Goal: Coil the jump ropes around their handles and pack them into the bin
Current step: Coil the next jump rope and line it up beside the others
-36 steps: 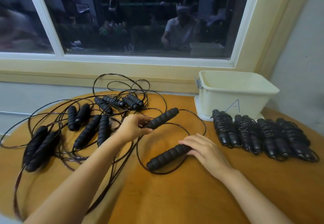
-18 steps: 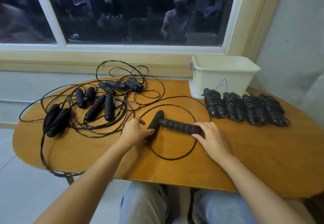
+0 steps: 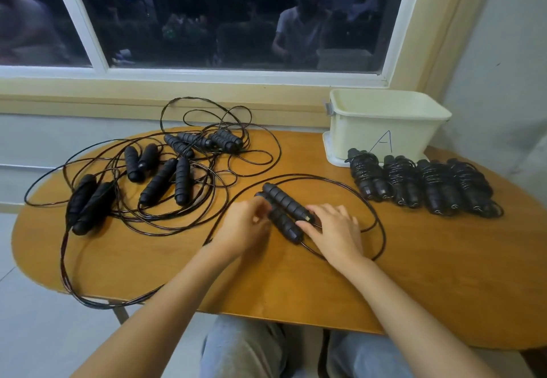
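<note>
Black handles are lying paired, front-left of the bin; your left hand is pinching them, your right hand is pressing them with spread fingers.

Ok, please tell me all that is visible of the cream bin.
The cream bin looks plastic, rectangular and open on top, with a letter A drawn on its front. It stands upright on a flat white base at the far right of the table, below the window. Four coiled jump ropes lie just before it.
</note>
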